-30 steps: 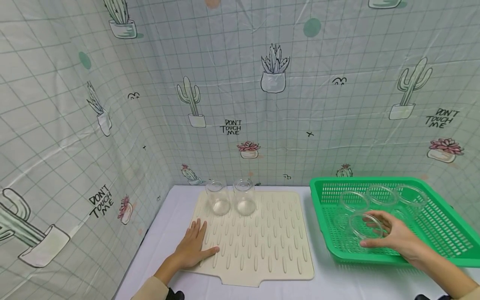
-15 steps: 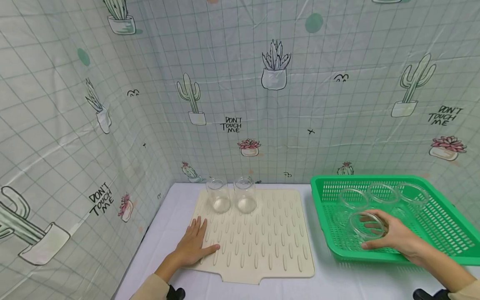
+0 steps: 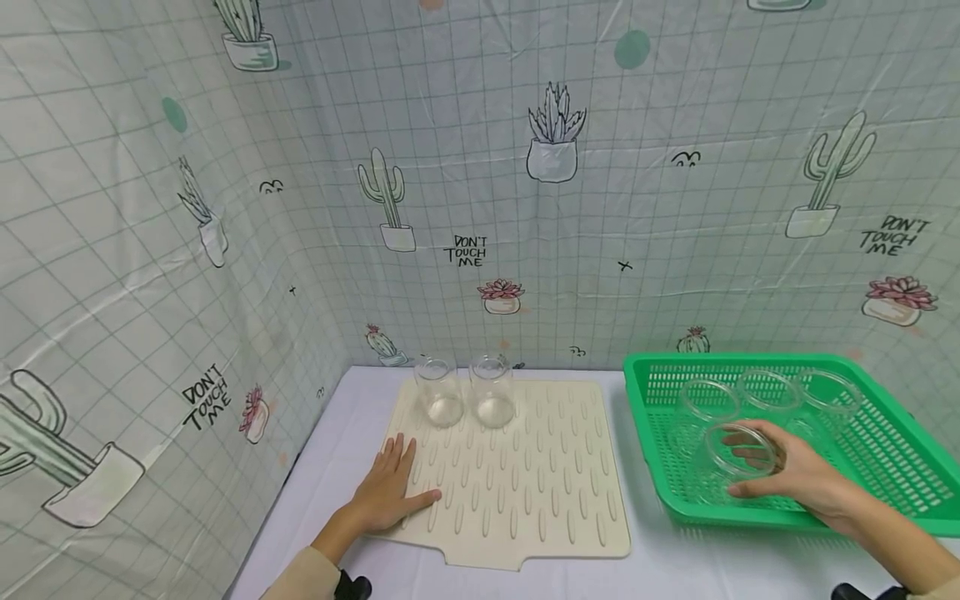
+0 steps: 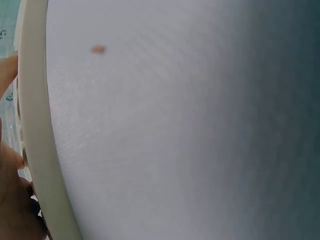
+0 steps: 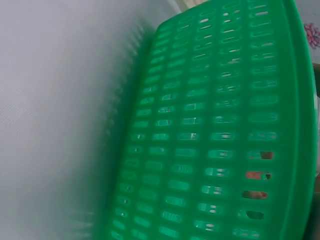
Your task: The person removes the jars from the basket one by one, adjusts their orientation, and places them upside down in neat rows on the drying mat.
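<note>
My right hand (image 3: 798, 475) holds a clear drinking glass (image 3: 742, 473) near its rim, thumb on the near side and fingers on the far side. This glass is at the front left of a green basket (image 3: 656, 483), where several more clear glasses (image 3: 708, 402) stand behind it. My left hand (image 3: 386, 493) lies flat with spread fingers on the left edge of a beige ridged drying mat (image 3: 540, 475). Two clear glasses (image 3: 441, 396) stand side by side at the mat's back left. In the right wrist view, the basket wall (image 5: 210, 125) hides most of the hand and glass.
A white cloth (image 3: 360, 571) covers the table under mat and basket. Behind and to the left hangs a grid-patterned curtain (image 3: 600, 217) with cactus prints. The basket's raised rim (image 3: 735, 357) surrounds the glasses. The mat's tab (image 3: 482, 561) points toward the front.
My right hand and the glass it holds have shifted slightly right inside the basket. My left hand stays put on the mat. The head view has moved a little.
</note>
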Tool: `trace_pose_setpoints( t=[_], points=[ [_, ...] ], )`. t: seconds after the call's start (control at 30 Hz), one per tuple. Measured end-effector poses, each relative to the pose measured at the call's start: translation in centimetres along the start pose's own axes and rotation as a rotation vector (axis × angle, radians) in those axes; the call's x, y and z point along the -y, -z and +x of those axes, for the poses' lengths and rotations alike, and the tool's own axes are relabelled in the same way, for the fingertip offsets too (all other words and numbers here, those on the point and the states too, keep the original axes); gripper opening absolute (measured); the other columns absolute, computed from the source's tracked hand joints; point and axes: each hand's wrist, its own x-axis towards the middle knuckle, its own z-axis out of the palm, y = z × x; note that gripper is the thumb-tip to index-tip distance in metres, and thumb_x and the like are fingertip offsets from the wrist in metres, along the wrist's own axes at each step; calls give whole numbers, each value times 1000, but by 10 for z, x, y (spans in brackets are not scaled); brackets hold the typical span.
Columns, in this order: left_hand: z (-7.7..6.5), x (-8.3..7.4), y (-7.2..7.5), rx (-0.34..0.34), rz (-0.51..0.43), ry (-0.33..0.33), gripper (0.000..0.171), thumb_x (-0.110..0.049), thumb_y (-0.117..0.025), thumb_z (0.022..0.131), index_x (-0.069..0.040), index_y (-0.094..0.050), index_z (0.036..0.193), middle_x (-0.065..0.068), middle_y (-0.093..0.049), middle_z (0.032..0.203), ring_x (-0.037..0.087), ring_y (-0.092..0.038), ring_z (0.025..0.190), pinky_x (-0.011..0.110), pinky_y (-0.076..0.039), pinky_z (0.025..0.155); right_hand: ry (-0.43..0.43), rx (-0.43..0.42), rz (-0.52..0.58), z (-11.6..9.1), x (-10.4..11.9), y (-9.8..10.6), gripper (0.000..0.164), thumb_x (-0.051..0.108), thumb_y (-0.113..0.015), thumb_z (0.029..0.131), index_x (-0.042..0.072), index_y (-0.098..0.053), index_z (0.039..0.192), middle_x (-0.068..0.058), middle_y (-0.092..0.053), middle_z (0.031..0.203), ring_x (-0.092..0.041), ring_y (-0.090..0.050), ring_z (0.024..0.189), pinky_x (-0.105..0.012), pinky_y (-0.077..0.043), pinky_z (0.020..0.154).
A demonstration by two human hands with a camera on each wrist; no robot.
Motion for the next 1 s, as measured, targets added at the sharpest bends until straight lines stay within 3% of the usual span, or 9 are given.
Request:
trace_pose_setpoints(
  t=[0.1,0.2,0.33,0.63,1.0],
  points=[
    [0,-1,1,2,1,0,103,-62,-60,91,7,-18,155,30,-6,161,44,-1,149,55,-7,120,3,10,45,-4,-1,3,70,3,-76,86,7,-39,145,7,-53,131,0,-55,111,-42,-55,87],
    [0,0,1,-5,-11,-6,102,-60,-61,91,8,-19,155,31,-7,161,45,-2,149,56,-6,119,34,14,94,-8,1,6,69,-1,-74,86,11,-39,145,17,-54,128,9,-53,110,-34,-56,85],
    [0,1,0,-15,-12,-20,101,-58,-62,92,9,-20,154,32,-7,161,46,-2,148,58,-6,119,103,-2,113,-13,6,11,71,-7,-71,87,13,-39,147,20,-55,128,10,-52,114,-25,-55,81],
    [0,0,-2,-19,-38,-19,103,-59,-63,90,10,-21,154,33,-7,160,47,-2,148,58,-6,119,147,-104,31,-22,21,22,72,-8,-69,89,11,-36,150,8,-55,131,7,-54,115,-24,-54,77],
    [1,2,-1,2,9,0,102,-61,-59,92,7,-18,156,30,-6,162,44,0,149,55,-6,120,225,-164,219,-20,37,23,74,-20,-63,86,14,-41,148,6,-57,127,2,-56,110,-21,-55,77]
  ],
)
